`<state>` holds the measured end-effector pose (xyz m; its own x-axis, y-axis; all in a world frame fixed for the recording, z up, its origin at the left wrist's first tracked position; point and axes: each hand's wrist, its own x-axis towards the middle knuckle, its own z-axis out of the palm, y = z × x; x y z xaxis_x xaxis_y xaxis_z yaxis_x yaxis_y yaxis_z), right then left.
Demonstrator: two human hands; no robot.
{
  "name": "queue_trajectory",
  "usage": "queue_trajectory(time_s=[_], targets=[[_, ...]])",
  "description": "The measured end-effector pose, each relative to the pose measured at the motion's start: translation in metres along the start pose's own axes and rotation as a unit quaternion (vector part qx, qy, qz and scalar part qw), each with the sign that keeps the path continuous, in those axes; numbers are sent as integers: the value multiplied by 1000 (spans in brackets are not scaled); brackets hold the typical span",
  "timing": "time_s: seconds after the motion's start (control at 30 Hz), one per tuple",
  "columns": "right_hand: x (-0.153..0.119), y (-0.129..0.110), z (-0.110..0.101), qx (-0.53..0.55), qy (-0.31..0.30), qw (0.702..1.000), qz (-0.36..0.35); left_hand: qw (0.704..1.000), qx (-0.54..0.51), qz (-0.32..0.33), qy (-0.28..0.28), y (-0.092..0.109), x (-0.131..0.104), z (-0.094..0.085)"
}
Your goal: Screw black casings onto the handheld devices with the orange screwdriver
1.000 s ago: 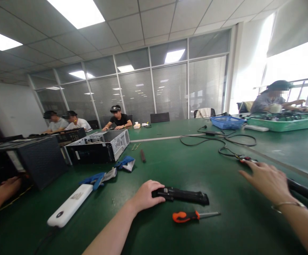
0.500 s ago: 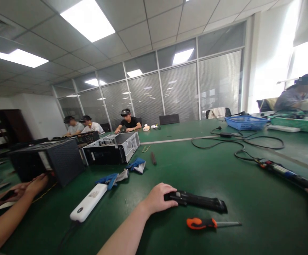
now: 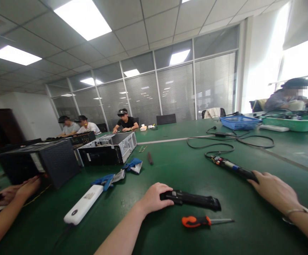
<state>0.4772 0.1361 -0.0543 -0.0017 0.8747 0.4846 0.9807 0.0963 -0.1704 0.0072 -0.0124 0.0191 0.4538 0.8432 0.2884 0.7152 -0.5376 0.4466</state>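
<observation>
My left hand (image 3: 158,198) is closed around the left end of a long black casing piece (image 3: 196,200) lying on the green table. Just below it lies a screwdriver (image 3: 196,221) with an orange and black handle, its shank pointing right. On the right, my right hand (image 3: 274,189) grips the near end of a corded electric tool (image 3: 232,166). That tool's casing is open, baring wires and a silvery inner part, and a black cable (image 3: 209,143) runs from its far end. The tool's exact kind is unclear.
A white power strip (image 3: 83,204), blue-grey gloves (image 3: 108,180) and a brown bar (image 3: 150,158) lie left of centre. Open computer cases (image 3: 107,150) stand behind them. Another person's hands (image 3: 23,191) work at far left. Blue (image 3: 239,123) and green baskets (image 3: 300,124) stand back right.
My right hand has come into fuller view, moving left with the opened electric tool. The left hand stays on the casing piece; the view has shifted slightly.
</observation>
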Motion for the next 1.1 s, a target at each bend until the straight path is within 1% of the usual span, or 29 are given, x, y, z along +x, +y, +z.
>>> queue_trajectory(time_s=[0.1, 0.2, 0.33, 0.47, 0.57, 0.7, 0.8, 0.9, 1.0, 1.1], targets=[[-2, -26, -7, 4, -27, 999, -41, 1000, -3, 0, 5, 0, 0, 0], [-3, -41, -8, 11, -33, 997, -65, 1000, -5, 4, 4, 2, 0, -1], [-3, -59, -8, 53, -39, 989, -130, 1000, -1, 3, 2, 4, 0, -3], [-3, -84, -13, 107, -69, 971, -202, 1000, 4, 6, 7, 2, 0, -1], [-7, -112, -19, 143, -102, 952, -251, 1000, 8, 20, 15, 1, 0, -1], [-15, -151, -29, 177, -137, 930, -293, 998, 17, 52, 25, 0, 0, -1], [-17, -173, -35, 196, -154, 918, -308, 996, 24, 77, 32, -1, -1, 0], [-18, -184, -39, 211, -161, 915, -303, 995, 31, 90, 40, -2, -1, 1], [-20, -187, -42, 231, -160, 915, -289, 994, 35, 91, 52, -3, -1, 1], [-25, -184, -50, 256, -143, 918, -267, 993, 34, 93, 58, -2, -2, -1]])
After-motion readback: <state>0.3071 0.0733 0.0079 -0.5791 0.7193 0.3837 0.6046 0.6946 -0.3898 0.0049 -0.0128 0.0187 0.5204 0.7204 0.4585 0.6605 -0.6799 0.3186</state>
